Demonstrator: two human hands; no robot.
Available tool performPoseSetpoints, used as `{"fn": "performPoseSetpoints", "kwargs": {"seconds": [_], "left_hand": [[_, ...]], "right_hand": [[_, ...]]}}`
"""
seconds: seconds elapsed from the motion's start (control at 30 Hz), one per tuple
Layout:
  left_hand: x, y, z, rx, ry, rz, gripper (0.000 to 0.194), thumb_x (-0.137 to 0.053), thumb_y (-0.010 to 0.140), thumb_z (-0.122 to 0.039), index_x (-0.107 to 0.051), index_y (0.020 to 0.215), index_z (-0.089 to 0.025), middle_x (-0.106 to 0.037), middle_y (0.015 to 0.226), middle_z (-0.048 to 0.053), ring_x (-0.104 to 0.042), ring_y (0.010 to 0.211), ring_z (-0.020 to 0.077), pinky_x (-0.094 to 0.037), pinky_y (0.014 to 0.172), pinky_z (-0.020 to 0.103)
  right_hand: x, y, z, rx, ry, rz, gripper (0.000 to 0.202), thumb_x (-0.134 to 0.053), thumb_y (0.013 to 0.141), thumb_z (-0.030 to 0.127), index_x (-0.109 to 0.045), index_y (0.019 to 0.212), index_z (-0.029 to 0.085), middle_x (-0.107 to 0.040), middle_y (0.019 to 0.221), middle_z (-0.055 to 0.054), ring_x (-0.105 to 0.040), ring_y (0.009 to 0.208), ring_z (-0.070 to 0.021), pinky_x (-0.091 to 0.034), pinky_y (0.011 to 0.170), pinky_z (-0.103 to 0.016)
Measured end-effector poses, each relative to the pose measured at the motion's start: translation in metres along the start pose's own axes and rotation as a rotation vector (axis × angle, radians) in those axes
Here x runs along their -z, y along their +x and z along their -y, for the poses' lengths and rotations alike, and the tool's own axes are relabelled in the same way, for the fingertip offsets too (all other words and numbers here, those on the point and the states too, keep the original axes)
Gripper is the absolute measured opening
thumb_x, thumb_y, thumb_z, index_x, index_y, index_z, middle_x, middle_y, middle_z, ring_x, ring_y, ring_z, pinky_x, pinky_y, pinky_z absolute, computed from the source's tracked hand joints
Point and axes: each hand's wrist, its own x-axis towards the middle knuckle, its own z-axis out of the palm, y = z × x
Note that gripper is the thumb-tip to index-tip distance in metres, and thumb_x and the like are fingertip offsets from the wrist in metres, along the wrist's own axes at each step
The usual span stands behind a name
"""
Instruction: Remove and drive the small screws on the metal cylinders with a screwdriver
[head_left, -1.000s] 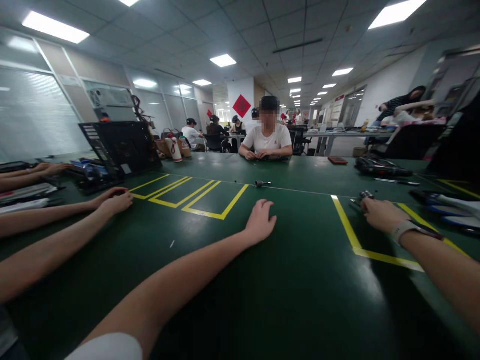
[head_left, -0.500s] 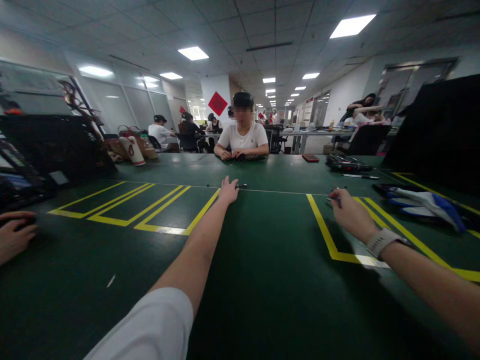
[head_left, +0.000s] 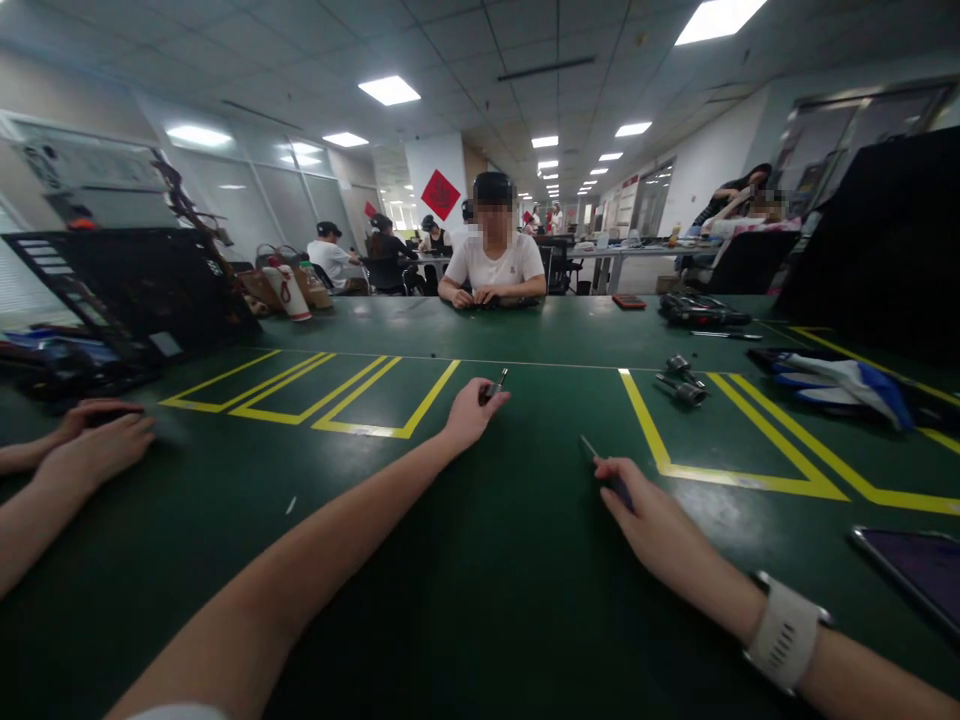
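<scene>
My left hand (head_left: 472, 413) is closed on a small dark piece with a bright metal tip (head_left: 503, 378), held over the middle of the green table. To the right, my right hand (head_left: 637, 497) grips a screwdriver (head_left: 589, 447); its thin metal shaft points away and to the left, and the dark bluish handle is mostly covered by my fingers. Several small metal parts (head_left: 686, 385) lie clustered inside the yellow-taped area beyond my right hand. The exact kind of the piece in my left hand is too small to make out.
Yellow tape outlines (head_left: 360, 430) mark the green table (head_left: 480, 600). Another person's hands (head_left: 97, 445) are at the left. Blue and white gloves (head_left: 847, 385), a black case (head_left: 701, 308), a pen-like rod (head_left: 726, 335) and a phone-like device (head_left: 915, 570) lie right. A person (head_left: 495, 265) sits opposite.
My left hand has drawn back, lifting the metal-tipped piece off the table. My right hand has moved left and nearer with the screwdriver, away from the metal parts. The view has shifted slightly.
</scene>
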Motion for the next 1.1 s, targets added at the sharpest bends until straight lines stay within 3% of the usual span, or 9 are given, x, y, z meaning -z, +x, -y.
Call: {"fn": "performPoseSetpoints", "kwargs": {"seconds": [0.07, 0.2, 0.3, 0.4, 0.5, 0.6, 0.73, 0.87, 1.1], "left_hand": [[0.001, -0.033, -0.005, 0.047, -0.156, -0.017, 0.036, -0.054, 0.082, -0.049, -0.051, 0.093, -0.015, -0.061, 0.085, 0.005, -0.061, 0.073, 0.0172, -0.051, 0.066, 0.032], [0.002, -0.091, -0.020, 0.112, -0.393, -0.086, 0.035, -0.058, 0.079, -0.048, -0.044, 0.091, -0.017, -0.058, 0.098, 0.006, -0.063, 0.075, 0.0151, -0.052, 0.061, 0.028], [0.004, -0.121, -0.039, 0.159, -0.526, -0.111, 0.029, -0.062, 0.078, -0.039, -0.047, 0.093, -0.018, -0.058, 0.093, 0.004, -0.063, 0.071, 0.0131, -0.052, 0.061, 0.027], [0.004, -0.141, -0.059, 0.316, -0.838, -0.116, 0.016, -0.061, 0.079, -0.018, -0.056, 0.094, -0.016, -0.058, 0.094, 0.004, -0.061, 0.078, 0.0125, -0.052, 0.075, 0.030], [0.003, -0.155, -0.072, 0.399, -0.980, -0.063, 0.032, -0.052, 0.072, 0.004, -0.060, 0.095, -0.015, -0.057, 0.099, 0.005, -0.061, 0.085, 0.0140, -0.049, 0.088, 0.035], [0.001, -0.162, -0.077, 0.390, -1.006, 0.000, 0.043, -0.051, 0.067, 0.011, -0.060, 0.098, -0.016, -0.057, 0.104, 0.005, -0.060, 0.095, 0.0148, -0.043, 0.099, 0.035], [0.002, -0.165, -0.080, 0.341, -0.917, 0.098, 0.037, -0.060, 0.072, 0.003, -0.059, 0.103, -0.016, -0.059, 0.109, 0.006, -0.057, 0.105, 0.0177, -0.039, 0.102, 0.038], [0.006, -0.169, -0.086, 0.291, -0.814, 0.215, 0.033, -0.062, 0.077, -0.008, -0.056, 0.108, -0.018, -0.057, 0.117, 0.009, -0.061, 0.100, 0.0212, -0.048, 0.089, 0.042], [0.006, -0.175, -0.090, 0.246, -0.698, 0.298, 0.035, -0.066, 0.076, -0.016, -0.058, 0.110, -0.019, -0.060, 0.116, 0.008, -0.060, 0.096, 0.0193, -0.049, 0.076, 0.031]], "right_hand": [[-0.014, -0.026, 0.021, 0.090, 0.050, 0.061, 0.015, -0.045, 0.084, 0.020, -0.054, 0.096, 0.025, -0.065, 0.107, -0.005, -0.063, 0.100, -0.0216, -0.048, 0.091, -0.042], [-0.032, -0.070, 0.046, 0.292, 0.217, 0.131, 0.017, -0.045, 0.083, 0.016, -0.055, 0.094, 0.025, -0.063, 0.116, -0.007, -0.057, 0.113, -0.0237, -0.035, 0.103, -0.052], [-0.028, -0.081, 0.048, 0.261, 0.385, 0.129, 0.018, -0.045, 0.085, 0.019, -0.054, 0.099, 0.026, -0.061, 0.123, -0.007, -0.054, 0.118, -0.0234, -0.040, 0.100, -0.051], [-0.010, -0.076, 0.044, 0.134, 0.571, 0.051, 0.020, -0.051, 0.082, 0.027, -0.055, 0.102, 0.023, -0.060, 0.124, -0.010, -0.057, 0.114, -0.0250, -0.044, 0.096, -0.049], [0.008, -0.070, 0.040, 0.021, 0.742, 0.058, 0.028, -0.057, 0.081, 0.037, -0.057, 0.103, 0.020, -0.067, 0.112, -0.011, -0.065, 0.097, -0.0234, -0.050, 0.087, -0.044], [0.016, -0.071, 0.039, -0.027, 0.856, 0.008, 0.032, -0.059, 0.080, 0.045, -0.057, 0.097, 0.019, -0.071, 0.084, -0.007, -0.067, 0.075, -0.0189, -0.055, 0.071, -0.036], [0.019, -0.075, 0.036, 0.040, 0.791, -0.084, 0.028, -0.056, 0.082, 0.048, -0.054, 0.080, 0.020, -0.060, 0.057, 0.003, -0.058, 0.053, -0.0131, -0.049, 0.052, -0.026], [0.021, -0.075, 0.030, 0.100, 0.554, -0.191, 0.025, -0.052, 0.086, 0.045, -0.053, 0.078, 0.021, -0.057, 0.057, 0.003, -0.055, 0.051, -0.0131, -0.046, 0.049, -0.026], [0.021, -0.075, 0.030, 0.252, 0.250, -0.265, 0.023, -0.046, 0.089, 0.040, -0.051, 0.075, 0.022, -0.057, 0.055, 0.002, -0.055, 0.049, -0.0141, -0.042, 0.049, -0.027]]}}
